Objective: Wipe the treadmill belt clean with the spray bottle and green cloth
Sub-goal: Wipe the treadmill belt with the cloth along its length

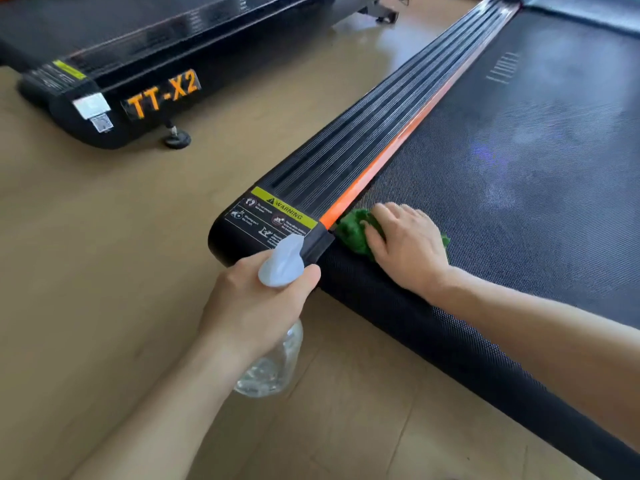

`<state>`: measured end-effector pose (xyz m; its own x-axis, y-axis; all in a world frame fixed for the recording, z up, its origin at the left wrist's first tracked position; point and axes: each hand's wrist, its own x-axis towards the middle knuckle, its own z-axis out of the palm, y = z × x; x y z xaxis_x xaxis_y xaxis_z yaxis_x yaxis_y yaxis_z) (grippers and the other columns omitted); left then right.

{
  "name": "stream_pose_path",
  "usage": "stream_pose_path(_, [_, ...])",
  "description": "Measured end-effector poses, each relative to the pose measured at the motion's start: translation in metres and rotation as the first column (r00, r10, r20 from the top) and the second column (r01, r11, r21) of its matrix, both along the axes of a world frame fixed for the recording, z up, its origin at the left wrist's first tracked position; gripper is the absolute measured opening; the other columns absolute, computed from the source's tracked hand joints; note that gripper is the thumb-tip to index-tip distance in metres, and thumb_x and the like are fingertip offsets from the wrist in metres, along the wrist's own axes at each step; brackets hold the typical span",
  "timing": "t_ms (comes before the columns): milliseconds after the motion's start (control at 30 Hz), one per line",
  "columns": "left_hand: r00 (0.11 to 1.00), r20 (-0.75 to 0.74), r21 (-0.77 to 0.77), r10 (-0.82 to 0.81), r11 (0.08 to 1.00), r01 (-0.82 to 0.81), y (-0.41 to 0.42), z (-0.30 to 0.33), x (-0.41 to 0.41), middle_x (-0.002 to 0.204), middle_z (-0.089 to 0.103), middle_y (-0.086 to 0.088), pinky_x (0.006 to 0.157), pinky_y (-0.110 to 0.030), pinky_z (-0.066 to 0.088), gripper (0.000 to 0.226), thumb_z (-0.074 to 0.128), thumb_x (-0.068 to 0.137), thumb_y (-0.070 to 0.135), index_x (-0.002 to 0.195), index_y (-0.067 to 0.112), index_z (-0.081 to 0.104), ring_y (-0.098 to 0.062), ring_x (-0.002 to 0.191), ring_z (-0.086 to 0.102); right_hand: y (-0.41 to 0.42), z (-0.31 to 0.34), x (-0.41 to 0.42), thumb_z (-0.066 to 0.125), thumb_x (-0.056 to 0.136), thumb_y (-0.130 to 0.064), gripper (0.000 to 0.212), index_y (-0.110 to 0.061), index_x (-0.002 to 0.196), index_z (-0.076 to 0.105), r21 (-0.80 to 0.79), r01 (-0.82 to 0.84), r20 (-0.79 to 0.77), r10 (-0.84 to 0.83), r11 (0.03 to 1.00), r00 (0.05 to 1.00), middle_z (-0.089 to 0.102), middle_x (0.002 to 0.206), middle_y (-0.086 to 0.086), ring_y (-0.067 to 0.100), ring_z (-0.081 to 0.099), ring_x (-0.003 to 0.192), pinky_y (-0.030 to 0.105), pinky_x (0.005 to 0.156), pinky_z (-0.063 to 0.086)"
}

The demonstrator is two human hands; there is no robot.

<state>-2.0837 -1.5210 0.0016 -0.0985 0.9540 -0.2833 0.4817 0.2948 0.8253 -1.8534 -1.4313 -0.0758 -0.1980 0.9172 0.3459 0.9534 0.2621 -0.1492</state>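
Observation:
The black textured treadmill belt [519, 174] fills the right side, with pale damp patches further up it. My right hand [405, 247] lies on a crumpled green cloth [353, 230] and presses it onto the belt's near left corner, beside the orange strip [391, 150]. My left hand [256, 303] grips the neck of a clear spray bottle [270, 365] with a white trigger head [282, 263]. The bottle hangs over the floor, just off the treadmill's rear corner.
A ribbed black side rail [363, 133] with a yellow warning sticker [280, 213] runs along the belt's left edge. A second treadmill marked TT-X2 [162, 95] stands at the upper left. Tan wooden floor [104, 237] lies between them.

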Motion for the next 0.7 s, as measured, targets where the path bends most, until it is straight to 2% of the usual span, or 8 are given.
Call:
stream_pose_path(133, [0.999,0.008,-0.006,-0.031,1.0,0.031,0.004,-0.002,0.011,0.052,0.042,0.013,0.059,-0.03,0.036,0.043,0.07,0.091,0.04,0.07,0.015,0.042,-0.008,0.046,0.042,-0.058,0.005,0.011,0.051,0.096,-0.043,0.027,-0.017,0.088,0.052,-0.036,-0.23,0.109,0.233,0.972,0.966,0.051,0.08,-0.003,0.023,0.052,0.074,0.038,0.068,0.043])
stream_pose_path(267, [0.999,0.015,-0.017,-0.038,0.999,0.039,0.006,-0.003,0.021,0.051,0.04,0.013,0.058,-0.03,0.035,0.044,0.07,0.089,0.04,0.068,0.016,0.041,-0.009,0.048,0.039,-0.029,0.004,0.022,0.055,0.094,-0.038,0.022,-0.016,0.09,0.054,-0.004,-0.371,0.139,0.368,0.928,0.919,0.053,0.081,0.0,0.023,0.052,0.074,0.036,0.068,0.043])
stream_pose_path(333, [1.0,0.014,-0.011,-0.028,1.0,0.028,0.007,-0.003,0.021,0.051,0.039,0.012,0.058,-0.03,0.035,0.046,0.07,0.09,0.041,0.067,0.016,0.039,-0.01,0.048,0.037,0.014,0.004,0.029,0.053,0.095,-0.036,0.021,-0.015,0.094,0.057,0.016,-0.271,0.134,0.266,0.963,0.955,0.059,0.085,0.003,0.027,0.057,0.079,0.037,0.072,0.045])
stream_pose_path(400, [1.0,0.005,0.001,-0.025,1.0,0.025,0.008,-0.002,0.023,0.052,0.039,0.012,0.058,-0.03,0.035,0.046,0.07,0.09,0.042,0.068,0.015,0.039,-0.011,0.05,0.037,0.057,0.008,0.037,0.05,0.097,-0.037,0.024,-0.014,0.101,0.058,0.007,0.017,0.066,-0.018,1.0,0.998,0.063,0.092,0.007,0.032,0.061,0.087,0.038,0.076,0.045])
stream_pose_path(433, [1.0,0.005,0.006,-0.022,1.0,0.022,0.008,-0.001,0.024,0.052,0.039,0.012,0.058,-0.03,0.035,0.046,0.07,0.089,0.042,0.07,0.014,0.04,-0.01,0.049,0.037,0.07,0.006,0.038,0.049,0.097,-0.037,0.024,-0.015,0.102,0.057,-0.01,0.162,0.03,-0.161,0.987,0.986,0.063,0.093,0.007,0.033,0.061,0.09,0.039,0.077,0.044])
stream_pose_path(500, [1.0,0.012,0.012,-0.019,1.0,0.019,0.008,0.002,0.027,0.052,0.039,0.013,0.055,-0.026,0.036,0.044,0.07,0.089,0.043,0.07,0.015,0.042,-0.009,0.046,0.04,0.067,0.002,0.028,0.048,0.096,-0.037,0.023,-0.016,0.099,0.056,-0.017,0.261,0.013,-0.26,0.965,0.965,0.063,0.091,0.006,0.032,0.06,0.09,0.039,0.076,0.042])
stream_pose_path(600, [0.998,0.037,0.005,-0.041,0.999,0.04,0.007,0.007,0.034,0.052,0.039,0.013,0.048,-0.02,0.036,0.044,0.071,0.09,0.039,0.068,0.017,0.041,-0.01,0.046,0.04,0.004,0.003,0.023,0.049,0.091,-0.038,0.021,-0.017,0.086,0.051,-0.043,0.058,0.013,-0.058,0.997,0.998,0.059,0.079,0.0,0.029,0.059,0.077,0.034,0.064,0.033])
stream_pose_path(700, [0.997,0.075,-0.017,-0.03,0.999,0.031,0.008,0.007,0.04,0.061,0.047,0.006,0.055,-0.026,0.041,0.045,0.073,0.09,0.04,0.075,0.004,0.05,-0.014,0.057,0.043,-0.065,0.01,0.029,0.054,0.089,-0.038,0.022,-0.019,0.081,0.049,-0.077,-0.193,0.009,0.194,0.978,0.981,0.052,0.075,-0.005,0.022,0.054,0.069,0.034,0.064,0.041])
